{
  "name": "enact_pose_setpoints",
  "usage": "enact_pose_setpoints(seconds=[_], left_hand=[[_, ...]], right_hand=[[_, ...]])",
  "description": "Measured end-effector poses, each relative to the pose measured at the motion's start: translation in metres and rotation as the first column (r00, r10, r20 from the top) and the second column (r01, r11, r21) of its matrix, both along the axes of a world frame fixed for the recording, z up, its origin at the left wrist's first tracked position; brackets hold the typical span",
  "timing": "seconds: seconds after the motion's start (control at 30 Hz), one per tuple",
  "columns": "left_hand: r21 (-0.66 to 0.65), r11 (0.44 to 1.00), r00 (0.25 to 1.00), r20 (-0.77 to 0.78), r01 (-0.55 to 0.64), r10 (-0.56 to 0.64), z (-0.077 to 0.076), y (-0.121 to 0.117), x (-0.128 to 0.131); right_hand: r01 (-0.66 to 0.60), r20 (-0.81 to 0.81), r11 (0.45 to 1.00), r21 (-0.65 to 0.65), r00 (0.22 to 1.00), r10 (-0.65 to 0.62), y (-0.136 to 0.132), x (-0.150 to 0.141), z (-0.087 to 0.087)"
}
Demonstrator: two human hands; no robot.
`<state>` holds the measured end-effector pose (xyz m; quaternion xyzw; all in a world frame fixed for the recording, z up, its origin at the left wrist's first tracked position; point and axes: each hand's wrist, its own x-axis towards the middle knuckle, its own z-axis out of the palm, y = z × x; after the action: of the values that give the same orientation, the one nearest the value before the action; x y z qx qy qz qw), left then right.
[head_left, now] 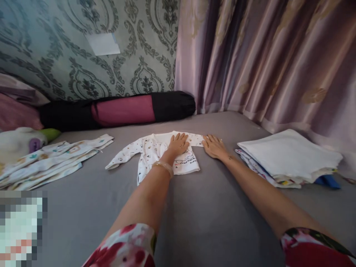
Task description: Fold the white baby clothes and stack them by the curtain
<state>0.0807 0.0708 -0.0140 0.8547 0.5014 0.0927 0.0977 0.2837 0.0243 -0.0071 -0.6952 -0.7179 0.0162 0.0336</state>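
A small white baby shirt (150, 150) with tiny printed figures and some lettering lies spread on a grey bed sheet (211, 207). Flat on its chest, near the neckline, rests my left hand (178, 144), fingers stretched out. My right hand (214, 146) presses on the end of the sleeve at the right, its fingers also extended. The other sleeve reaches out to the left, untouched. Part of the shirt's front is hidden under my left hand and wrist.
To the right sits a stack of folded white cloths (289, 155). Printed baby clothes (69, 155) lie at the left beside a plush toy (19, 142). A long black and pink bag (125, 109) runs along the wall. Curtains (250, 55) hang at the back right.
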Motion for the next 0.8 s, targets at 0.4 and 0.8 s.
enact_pose_setpoints(seconds=[0.4, 0.8], left_hand=[[0.022, 0.985, 0.975, 0.143, -0.172, 0.167, 0.031, -0.022, -0.024], [0.117, 0.704, 0.707, 0.25, -0.701, 0.662, 0.03, -0.08, -0.135]], right_hand=[[0.012, -0.02, 0.98, -0.201, 1.0, -0.016, 0.02, 0.007, 0.026], [-0.138, -0.206, 0.99, 0.02, 0.969, 0.139, 0.055, -0.093, 0.042]])
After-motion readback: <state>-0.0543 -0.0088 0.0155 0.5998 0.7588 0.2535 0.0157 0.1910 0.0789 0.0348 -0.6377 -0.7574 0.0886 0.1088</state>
